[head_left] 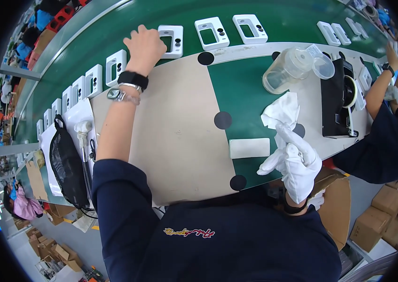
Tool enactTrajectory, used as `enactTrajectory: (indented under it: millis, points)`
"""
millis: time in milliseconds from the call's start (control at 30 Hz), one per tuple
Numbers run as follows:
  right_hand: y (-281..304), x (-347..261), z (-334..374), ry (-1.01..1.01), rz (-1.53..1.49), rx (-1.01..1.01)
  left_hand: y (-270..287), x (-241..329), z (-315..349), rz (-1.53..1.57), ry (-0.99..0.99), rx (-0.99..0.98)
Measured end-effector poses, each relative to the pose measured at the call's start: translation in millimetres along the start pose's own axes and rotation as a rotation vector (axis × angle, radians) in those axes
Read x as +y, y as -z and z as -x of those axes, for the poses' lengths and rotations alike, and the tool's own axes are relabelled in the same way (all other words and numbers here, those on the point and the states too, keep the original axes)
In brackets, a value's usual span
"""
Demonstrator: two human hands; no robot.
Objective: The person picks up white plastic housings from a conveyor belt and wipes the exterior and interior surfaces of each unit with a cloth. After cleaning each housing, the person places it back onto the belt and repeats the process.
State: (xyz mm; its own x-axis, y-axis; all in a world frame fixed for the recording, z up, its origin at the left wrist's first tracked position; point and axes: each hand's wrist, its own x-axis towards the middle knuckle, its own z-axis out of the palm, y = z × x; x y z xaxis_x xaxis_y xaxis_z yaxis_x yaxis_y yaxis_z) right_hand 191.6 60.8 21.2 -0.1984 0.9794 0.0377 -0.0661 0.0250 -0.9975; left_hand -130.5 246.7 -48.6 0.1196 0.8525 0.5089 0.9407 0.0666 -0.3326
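Observation:
My bare left hand (143, 47) is stretched out to the far edge of the workbench, its short-looking fingers apart. It overlaps the left side of a white rectangular plastic frame (176, 42) with a large opening and black round spots; whether it touches the frame I cannot tell. My right hand (297, 162), in a white glove, hovers at the near right with thumb and forefinger extended and other fingers bent. Its forefinger reaches the lower edge of a crumpled white cloth (281, 110). Left of the glove lies a white rectangular block (249, 148).
More white frames (212, 34) line the green surface (274, 9). A clear plastic jar (286, 70) and a black holder with a tape roll (335, 98) stand right. A black mesh pouch (67, 160) lies left. Another person's arm (381, 89) reaches in at right.

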Motion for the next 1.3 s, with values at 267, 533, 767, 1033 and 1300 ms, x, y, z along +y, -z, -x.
enactTrajectory:
  millis: [267,533,767,1033,1300]
  points:
    - [-4,0,1,0.127,-0.502,0.104,138,35,74,1.709,0.607,-0.347]
    - [-92,-15,-10,0.774,0.993,-0.493,193,78,164,1.342,0.107,0.042]
    - [-79,16,6,0.827,0.878,-0.444,194,71,194,1.733,0.324,-0.15]
    - [-105,-16,17,0.553,1.016,-0.527,205,73,204,1.723,0.402,-0.144]
    - [-94,-2,4,0.38,0.552,-0.624,210,74,195,2.244,1.033,-0.145]
